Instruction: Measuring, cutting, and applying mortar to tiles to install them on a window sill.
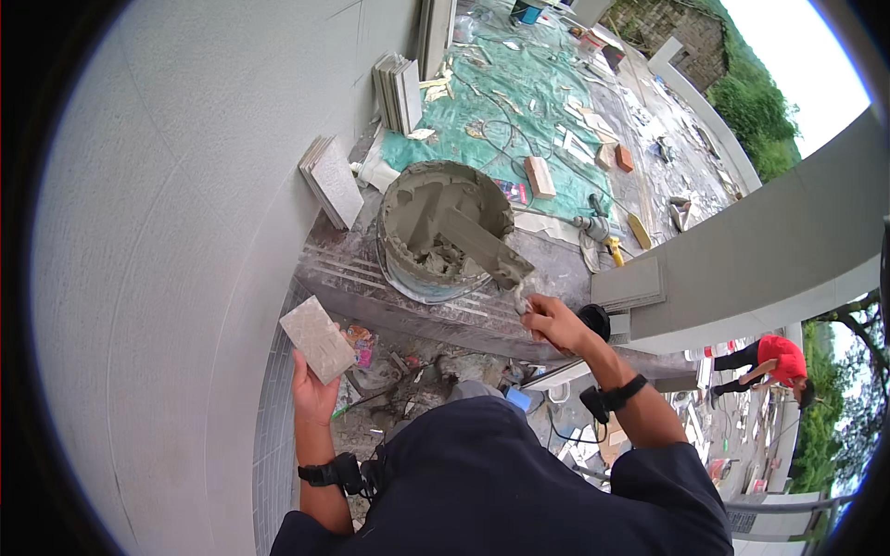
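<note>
My left hand (317, 393) grips a small rectangular beige tile (318, 337) from below, near the wall on the left. In my right hand (556, 324) is the handle of a trowel (484, 246), its long flat blade coated in grey mortar. The blade reaches over the rim of a round bucket (383, 243) and its far end lies at the wet mortar (422, 199) inside. The bucket stands on a stone step (348, 292) ahead of me. Most of the trowel's handle is hidden by my fingers.
Stacked tiles (334, 183) lean on the left wall, with another stack (399, 93) farther off. A green sheet (491, 102) strewn with cables and scraps covers the floor ahead. A power drill (603, 230) and bricks (540, 178) lie to the right. A person in red (781, 360) bends at far right.
</note>
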Demonstrator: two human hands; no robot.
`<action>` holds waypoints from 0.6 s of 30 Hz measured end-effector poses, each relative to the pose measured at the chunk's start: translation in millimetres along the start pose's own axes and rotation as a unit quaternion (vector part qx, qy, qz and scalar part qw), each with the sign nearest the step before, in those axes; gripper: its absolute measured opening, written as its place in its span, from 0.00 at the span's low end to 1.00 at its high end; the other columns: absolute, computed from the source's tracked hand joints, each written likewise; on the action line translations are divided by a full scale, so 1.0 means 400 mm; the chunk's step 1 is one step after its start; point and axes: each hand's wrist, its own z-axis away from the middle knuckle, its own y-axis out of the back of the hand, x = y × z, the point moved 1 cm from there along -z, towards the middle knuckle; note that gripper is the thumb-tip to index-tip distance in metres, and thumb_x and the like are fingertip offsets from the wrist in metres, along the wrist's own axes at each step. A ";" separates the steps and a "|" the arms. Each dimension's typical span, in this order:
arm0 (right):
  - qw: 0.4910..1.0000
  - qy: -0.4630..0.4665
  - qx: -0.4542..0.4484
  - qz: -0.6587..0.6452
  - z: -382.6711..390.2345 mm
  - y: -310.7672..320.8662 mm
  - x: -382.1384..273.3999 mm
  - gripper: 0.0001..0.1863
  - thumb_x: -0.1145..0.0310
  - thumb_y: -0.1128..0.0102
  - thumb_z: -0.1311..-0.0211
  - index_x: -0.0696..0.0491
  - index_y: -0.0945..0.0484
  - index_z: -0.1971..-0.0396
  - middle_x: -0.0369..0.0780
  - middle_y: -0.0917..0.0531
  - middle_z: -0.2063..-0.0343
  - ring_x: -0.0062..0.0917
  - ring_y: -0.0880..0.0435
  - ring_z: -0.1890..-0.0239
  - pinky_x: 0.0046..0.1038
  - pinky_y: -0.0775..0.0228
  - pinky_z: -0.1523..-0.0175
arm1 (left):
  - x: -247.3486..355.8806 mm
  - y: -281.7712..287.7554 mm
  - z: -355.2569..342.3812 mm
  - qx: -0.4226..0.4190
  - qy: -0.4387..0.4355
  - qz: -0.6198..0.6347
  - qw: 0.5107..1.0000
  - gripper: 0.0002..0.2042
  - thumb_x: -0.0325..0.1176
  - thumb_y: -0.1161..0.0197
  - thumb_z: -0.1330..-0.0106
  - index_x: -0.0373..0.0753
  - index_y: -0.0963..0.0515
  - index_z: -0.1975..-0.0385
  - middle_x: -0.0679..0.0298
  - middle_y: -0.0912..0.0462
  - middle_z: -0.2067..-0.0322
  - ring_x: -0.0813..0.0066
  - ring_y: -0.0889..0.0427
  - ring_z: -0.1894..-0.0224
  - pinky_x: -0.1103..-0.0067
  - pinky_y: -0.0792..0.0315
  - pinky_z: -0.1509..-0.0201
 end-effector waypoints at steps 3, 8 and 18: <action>0.996 0.034 0.077 -0.025 -0.104 -0.031 0.059 0.16 0.56 0.45 0.32 0.55 0.31 0.70 0.35 0.25 0.81 0.17 0.27 0.82 0.23 0.36 0.77 | -0.009 -0.010 0.005 0.025 0.007 0.009 1.000 0.29 0.50 0.58 0.24 0.40 0.46 0.29 0.49 0.39 0.33 0.49 0.38 0.32 0.55 0.39 0.30; 0.991 -0.102 0.016 -0.081 -0.010 -0.018 0.166 0.23 0.47 0.52 0.28 0.55 0.30 0.63 0.35 0.25 0.82 0.17 0.29 0.86 0.21 0.38 0.83 | -0.001 0.033 0.062 0.076 -0.008 0.021 0.997 0.25 0.47 0.58 0.23 0.41 0.41 0.32 0.59 0.33 0.35 0.58 0.33 0.34 0.58 0.39 0.30; 0.727 0.080 0.106 0.674 -0.024 0.297 -0.314 0.15 0.55 0.40 0.40 0.52 0.25 0.66 0.45 0.18 0.78 0.43 0.17 0.71 0.43 0.28 0.66 | -0.007 0.032 0.051 -0.013 -0.028 -0.083 0.996 0.22 0.42 0.58 0.22 0.42 0.40 0.32 0.61 0.31 0.36 0.63 0.31 0.34 0.61 0.34 0.32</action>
